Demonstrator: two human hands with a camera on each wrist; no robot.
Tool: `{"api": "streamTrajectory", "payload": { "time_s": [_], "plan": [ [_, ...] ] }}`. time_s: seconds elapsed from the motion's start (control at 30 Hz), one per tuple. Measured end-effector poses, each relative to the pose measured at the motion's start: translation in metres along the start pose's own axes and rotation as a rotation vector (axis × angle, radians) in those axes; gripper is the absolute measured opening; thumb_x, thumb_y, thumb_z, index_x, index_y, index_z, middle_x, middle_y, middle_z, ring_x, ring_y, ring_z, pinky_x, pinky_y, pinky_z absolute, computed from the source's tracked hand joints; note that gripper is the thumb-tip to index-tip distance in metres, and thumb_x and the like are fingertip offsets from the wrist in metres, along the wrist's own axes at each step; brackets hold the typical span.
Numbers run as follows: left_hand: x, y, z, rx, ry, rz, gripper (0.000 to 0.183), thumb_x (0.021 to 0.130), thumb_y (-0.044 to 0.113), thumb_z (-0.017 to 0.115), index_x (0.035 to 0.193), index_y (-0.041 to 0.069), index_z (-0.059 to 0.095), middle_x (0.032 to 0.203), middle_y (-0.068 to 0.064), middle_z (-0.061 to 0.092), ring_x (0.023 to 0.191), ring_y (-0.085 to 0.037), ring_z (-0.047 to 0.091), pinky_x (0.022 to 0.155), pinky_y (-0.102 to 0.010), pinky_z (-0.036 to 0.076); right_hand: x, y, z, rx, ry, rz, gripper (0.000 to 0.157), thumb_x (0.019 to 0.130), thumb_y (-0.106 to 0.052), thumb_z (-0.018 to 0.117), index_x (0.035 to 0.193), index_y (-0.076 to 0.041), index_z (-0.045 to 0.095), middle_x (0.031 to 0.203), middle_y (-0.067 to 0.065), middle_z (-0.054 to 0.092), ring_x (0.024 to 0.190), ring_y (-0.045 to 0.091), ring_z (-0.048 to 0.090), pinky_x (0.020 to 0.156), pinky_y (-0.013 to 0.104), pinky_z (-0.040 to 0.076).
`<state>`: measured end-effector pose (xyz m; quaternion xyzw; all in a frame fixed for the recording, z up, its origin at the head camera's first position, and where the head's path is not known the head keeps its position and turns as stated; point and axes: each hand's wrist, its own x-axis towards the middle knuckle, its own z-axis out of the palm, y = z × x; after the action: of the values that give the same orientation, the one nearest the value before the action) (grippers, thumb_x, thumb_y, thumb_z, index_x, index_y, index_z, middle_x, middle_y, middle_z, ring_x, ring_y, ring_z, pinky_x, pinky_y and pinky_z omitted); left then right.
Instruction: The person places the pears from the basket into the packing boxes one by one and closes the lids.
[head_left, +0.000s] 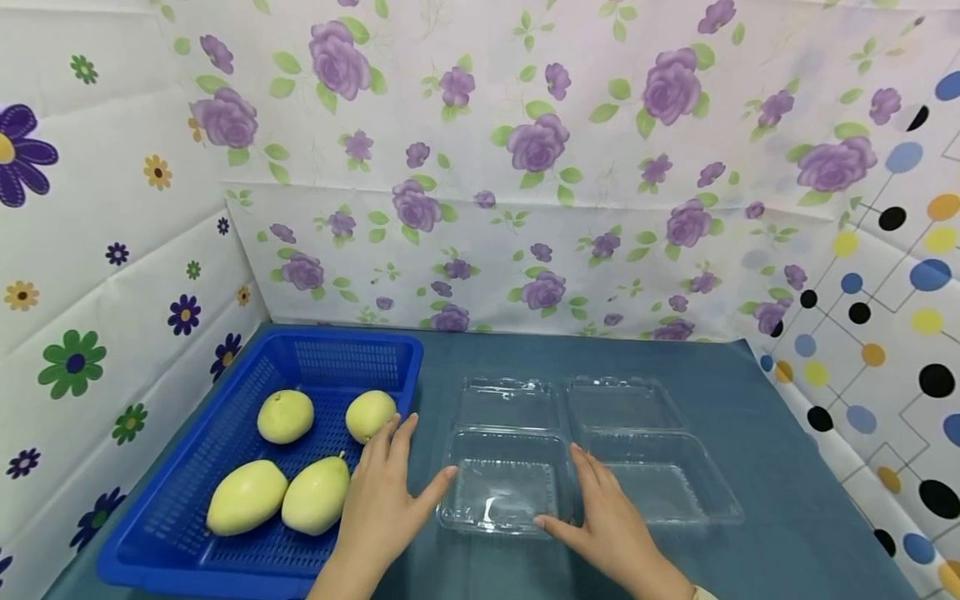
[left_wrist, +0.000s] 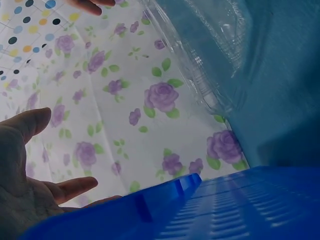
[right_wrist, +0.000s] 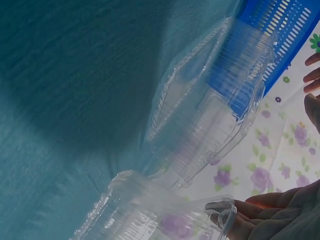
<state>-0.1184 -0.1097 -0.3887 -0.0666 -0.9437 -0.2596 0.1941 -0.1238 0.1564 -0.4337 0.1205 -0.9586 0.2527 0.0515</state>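
Observation:
My left hand (head_left: 382, 500) hovers over the right rim of a blue plastic basket (head_left: 416, 358), its fingers extended and thumb spread, holding nothing. In the basket lie several pale yellow-green fruits, including a pear-shaped fruit (head_left: 317, 496) with a short stem and a rounder fruit (head_left: 370, 415) beside the left fingertips. Two clear plastic clamshell boxes with raised lids stand on the table: a left box (head_left: 502, 492) and a right box (head_left: 660, 492). Between them is my right hand (head_left: 607, 521), fingers loosely extended. The right wrist view shows its fingertips (right_wrist: 217, 215) at a box edge; contact is unclear.
A blue-grey cloth (head_left: 795, 500) covers the table. Behind it hangs a purple-flowered backdrop (head_left: 540, 167), with a daisy-patterned sheet (head_left: 75, 250) on the left and a dotted sheet (head_left: 900, 333) on the right. The basket takes up the table's left side.

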Motion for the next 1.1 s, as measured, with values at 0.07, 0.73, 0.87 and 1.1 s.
{"api": "streamTrajectory", "payload": {
  "time_s": [0.07,0.73,0.87,1.1],
  "plan": [
    [-0.001,-0.003,-0.001,-0.002,0.015,-0.007,0.073,0.084,0.045,0.068,0.138,0.002,0.045,0.136,-0.025,0.046,0.123,-0.042,0.047,0.094,-0.058,0.042,0.000,0.000,0.001,0.006,0.000,0.004,0.099,0.075,-0.055,0.073,0.146,0.000,0.032,0.144,0.022,0.041,0.128,0.043,0.043,0.093,0.059,0.044],
    [-0.006,-0.032,-0.019,-0.021,-0.017,-0.199,0.067,0.087,0.039,0.067,0.135,-0.003,0.045,0.135,-0.029,0.044,0.123,-0.047,0.044,0.096,-0.062,0.038,0.003,-0.001,0.012,0.011,0.043,-0.006,0.097,0.074,-0.050,0.075,0.142,0.006,0.035,0.142,0.025,0.041,0.128,0.044,0.042,0.096,0.059,0.042],
    [-0.006,-0.041,-0.026,-0.007,-0.081,-0.256,0.070,0.089,0.045,0.061,0.137,-0.003,0.042,0.137,-0.031,0.041,0.124,-0.049,0.041,0.098,-0.063,0.036,0.002,-0.001,0.013,0.012,0.050,-0.005,0.100,0.073,-0.051,0.076,0.141,0.008,0.034,0.141,0.028,0.041,0.128,0.046,0.041,0.095,0.061,0.041],
    [-0.007,-0.053,-0.035,0.002,-0.176,-0.345,0.073,0.091,0.046,0.058,0.139,-0.005,0.038,0.139,-0.032,0.037,0.127,-0.051,0.036,0.099,-0.063,0.034,0.000,0.001,0.018,0.007,0.076,-0.020,0.101,0.072,-0.051,0.077,0.139,0.011,0.036,0.139,0.031,0.042,0.126,0.048,0.043,0.095,0.061,0.041]
  ]
}}
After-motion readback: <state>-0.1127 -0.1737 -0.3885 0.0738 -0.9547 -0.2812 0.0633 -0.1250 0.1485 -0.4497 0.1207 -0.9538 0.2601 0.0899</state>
